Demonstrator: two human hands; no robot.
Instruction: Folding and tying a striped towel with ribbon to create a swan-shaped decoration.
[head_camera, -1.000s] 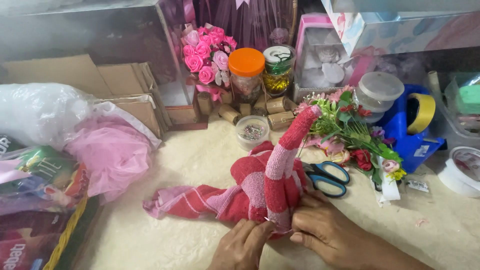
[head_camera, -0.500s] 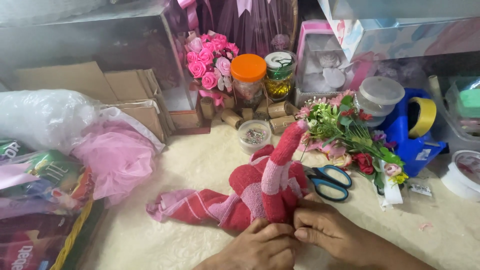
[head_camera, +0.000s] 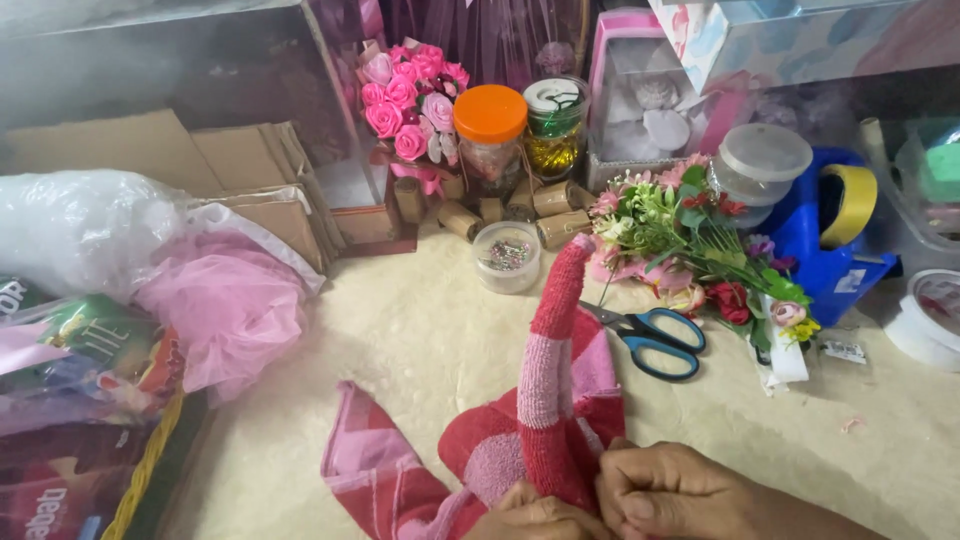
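**A:** From the head camera, what are the hands doing?

**B:** Both sit at the bottom edge, close together. The left hand (head_camera: 535, 515) and the right hand (head_camera: 680, 495) are clamped on the base of a red and pink striped towel (head_camera: 550, 400), pinching its folds between the fingers.

**A:** And how does the towel lie?

**B:** It is low on the cream desk (head_camera: 420, 340), just in front of the person. One rolled part stands up as a tapered column, leaning slightly right, and a flat tail trails off to the left across the desk.

**A:** What lies nearest?

**B:** Blue-handled scissors (head_camera: 655, 340) lie just right of the rolled column, apart from it. Behind them lies a spray of artificial flowers (head_camera: 700, 240) with green leaves. A small round clear tub (head_camera: 507, 256) of pins stands beyond the column's tip.

**A:** Further back?

**B:** A jar with an orange lid (head_camera: 490, 140), a bunch of pink paper roses (head_camera: 410, 100), and a blue tape dispenser (head_camera: 835, 230) carrying a yellow roll. On the left, pink tulle (head_camera: 225, 305) is heaped beside a clear plastic bag (head_camera: 80, 235) and folded cardboard (head_camera: 200, 165).
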